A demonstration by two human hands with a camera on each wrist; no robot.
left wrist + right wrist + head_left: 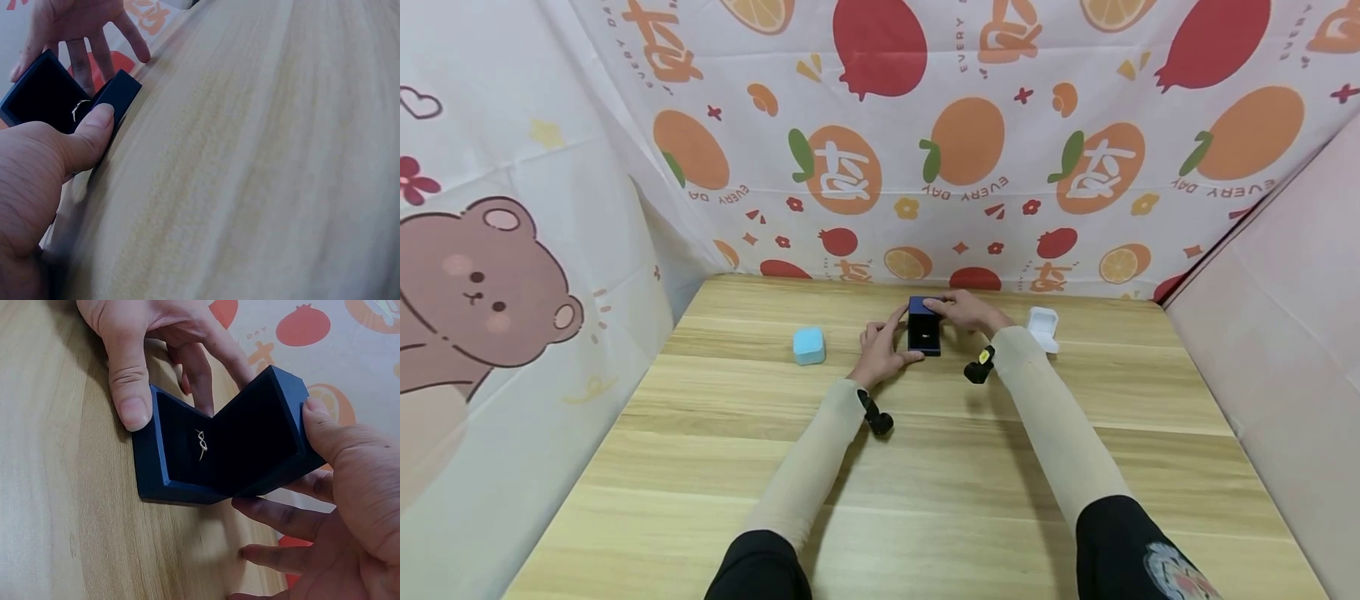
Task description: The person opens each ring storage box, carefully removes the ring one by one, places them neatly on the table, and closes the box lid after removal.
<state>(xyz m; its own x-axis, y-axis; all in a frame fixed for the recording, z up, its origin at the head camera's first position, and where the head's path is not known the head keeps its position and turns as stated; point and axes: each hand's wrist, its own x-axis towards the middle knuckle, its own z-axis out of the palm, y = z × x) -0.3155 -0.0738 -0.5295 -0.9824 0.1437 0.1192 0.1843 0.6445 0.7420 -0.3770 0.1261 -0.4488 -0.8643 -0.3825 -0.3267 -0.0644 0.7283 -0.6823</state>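
A dark blue ring box (923, 343) stands with its lid raised at the back middle of the table. Inside, a thin gold-coloured ring (201, 445) with a twisted front sits in the black lining. My left hand (880, 354) holds the base, its thumb (95, 128) against the front edge and its fingers reaching round behind. With thumb and forefinger my right hand (968, 312) grips the lid (284, 406). The other right fingers are spread below the lid in the right wrist view.
Left of the hands is a light blue rounded box (808, 345), shut. A small white box (1043, 327) with its lid up stands just beyond the right wrist. Behind the wooden table (940, 500) hangs a fruit-print cloth (895, 175).
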